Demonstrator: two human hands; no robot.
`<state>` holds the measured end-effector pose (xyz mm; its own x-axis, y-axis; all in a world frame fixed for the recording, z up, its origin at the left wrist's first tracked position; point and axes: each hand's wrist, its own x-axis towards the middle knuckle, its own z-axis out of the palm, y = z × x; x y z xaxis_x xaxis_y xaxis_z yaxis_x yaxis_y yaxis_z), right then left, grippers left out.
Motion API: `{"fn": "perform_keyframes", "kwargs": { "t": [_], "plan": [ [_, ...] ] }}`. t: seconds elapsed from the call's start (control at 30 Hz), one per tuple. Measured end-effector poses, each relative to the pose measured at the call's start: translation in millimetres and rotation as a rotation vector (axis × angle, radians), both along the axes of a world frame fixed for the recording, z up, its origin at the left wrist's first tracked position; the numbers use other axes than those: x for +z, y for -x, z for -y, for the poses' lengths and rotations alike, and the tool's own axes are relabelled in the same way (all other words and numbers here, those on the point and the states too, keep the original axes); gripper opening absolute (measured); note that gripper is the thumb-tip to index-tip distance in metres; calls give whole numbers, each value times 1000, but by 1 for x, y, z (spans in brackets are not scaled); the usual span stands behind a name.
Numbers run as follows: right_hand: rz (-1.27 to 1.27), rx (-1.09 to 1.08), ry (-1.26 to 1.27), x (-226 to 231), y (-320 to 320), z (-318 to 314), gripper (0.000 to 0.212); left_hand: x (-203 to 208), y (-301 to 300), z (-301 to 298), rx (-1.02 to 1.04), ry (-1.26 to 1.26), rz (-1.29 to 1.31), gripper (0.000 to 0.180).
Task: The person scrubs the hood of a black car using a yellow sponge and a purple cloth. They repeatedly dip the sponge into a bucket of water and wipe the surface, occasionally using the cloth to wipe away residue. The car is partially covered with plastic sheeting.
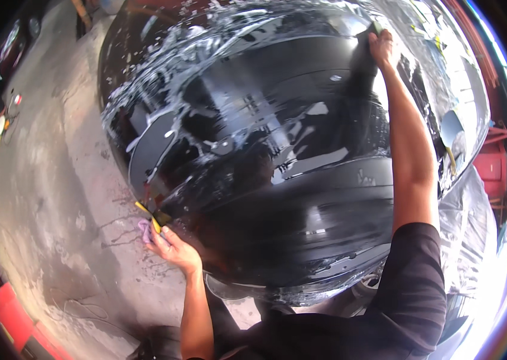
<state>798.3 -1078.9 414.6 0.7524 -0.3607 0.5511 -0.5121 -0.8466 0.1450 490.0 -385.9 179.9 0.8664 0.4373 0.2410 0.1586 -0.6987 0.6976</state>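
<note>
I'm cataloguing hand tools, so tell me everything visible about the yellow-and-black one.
The yellow-and-black tool has a slim yellow strip at its far end, a dark middle and a yellow part gripped by the left hand. It looks like plastic, pointing up-left near the glossy black panel; contact is unclear. A purple cloth bunches beside it.

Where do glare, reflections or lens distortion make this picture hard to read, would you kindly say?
In the head view, white glare washes out the lower right edge; in the same head view, pale reflections streak the glossy black surface, fisheye corners go black, and anything under the right hand is hard to tell.
</note>
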Motion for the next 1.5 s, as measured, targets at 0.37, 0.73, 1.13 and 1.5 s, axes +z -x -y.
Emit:
{"fn": "perform_keyframes", "kwargs": {
  "t": [0.37, 0.73, 1.13, 1.5],
  "plan": [
    [-1, 667, -74, -106, 54, -562, 51, 9, -2, -1, 2, 297, 87, 38],
    [21, 1088, -621, -114, 166, -617, 42, -113, 90, -200, 22, 580, -63, 36],
    [44, -344, -12, -13, 218, -141, 61, -208, 424, -528, 487, 70, -595, 41],
    [-50, 646, -38, -158, 154, -666, 63, -202, 343, -520, 270, 277, -472, 41]
  ]
}}
